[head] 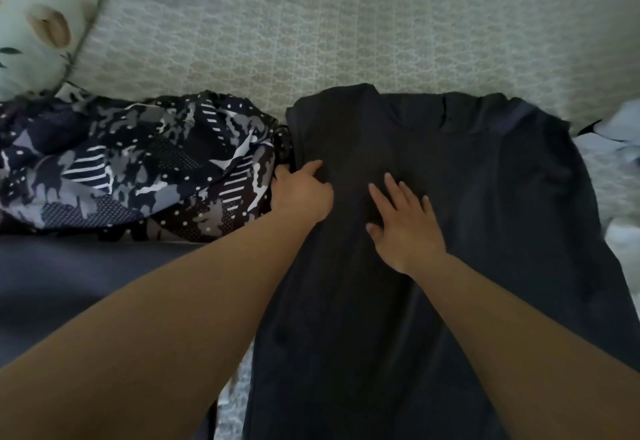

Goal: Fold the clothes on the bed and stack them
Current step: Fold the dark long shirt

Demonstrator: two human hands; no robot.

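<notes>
dim, soft light | mild overall blur | wide-angle bending at edges

Beyond the dark shirt (450, 197), the bedspread (346, 41) lies open across the far side. A patterned garment (138, 166) crowds the shirt's left edge, touching it. Pillows (38, 24) block the far-left corner. Pale fabric (616, 149), possibly more clothing, borders the right edge.
</notes>
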